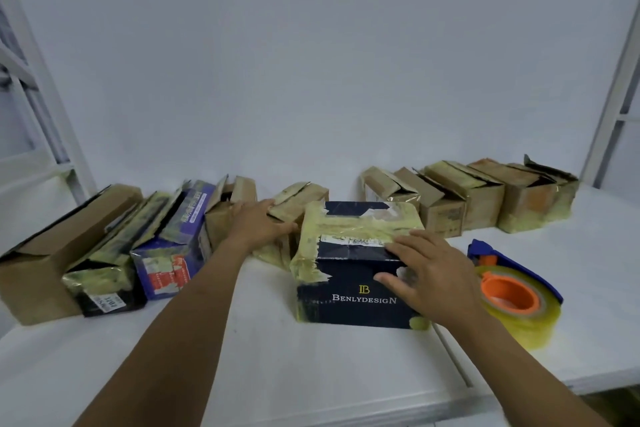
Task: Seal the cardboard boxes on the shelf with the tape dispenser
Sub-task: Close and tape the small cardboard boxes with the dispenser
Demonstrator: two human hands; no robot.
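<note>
Storeroom: white metal shelving (346, 374), row of worn taped boxes (485, 198).

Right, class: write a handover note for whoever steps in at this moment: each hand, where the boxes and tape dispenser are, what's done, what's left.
Left hand: open, resting on the flaps of the tan box behind the dark blue box.
Right hand: open, fingers spread on the dark blue box's near right corner.
Tape dispenser: lying on the shelf right of that box, in neither hand.
Done: dark blue box closed, yellowish tape across its top.
Left: boxes at back left and boxes at back right, several with flaps up, to be sealed.
</note>
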